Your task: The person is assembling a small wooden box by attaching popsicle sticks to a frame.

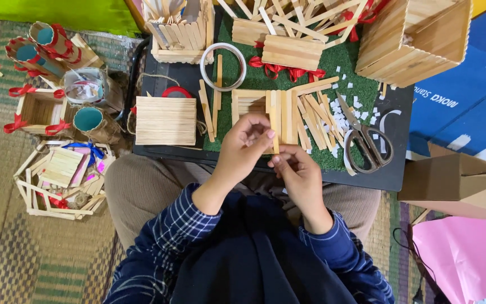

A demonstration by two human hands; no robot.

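Both my hands meet over the near edge of a black board (158, 79) resting on my lap. My left hand (244, 151) pinches a flat wooden craft stick (274, 115) that stands upright in the view. My right hand (298, 171) grips the same stick at its lower end. Just beyond my fingers, loose craft sticks (307, 115) lie in a heap on a green turf mat (350, 67). A joined panel of sticks (166, 120) lies flat to the left of my left hand.
Scissors (367, 143) lie right of the sticks among white scraps. A tape ring (223, 66), red ribbons (279, 70) and stick boxes (414, 39) sit further back. Ribbon-tied stick crafts and tubes (57, 112) crowd the woven floor mat at left. Cardboard (457, 180) and pink paper (459, 253) lie at right.
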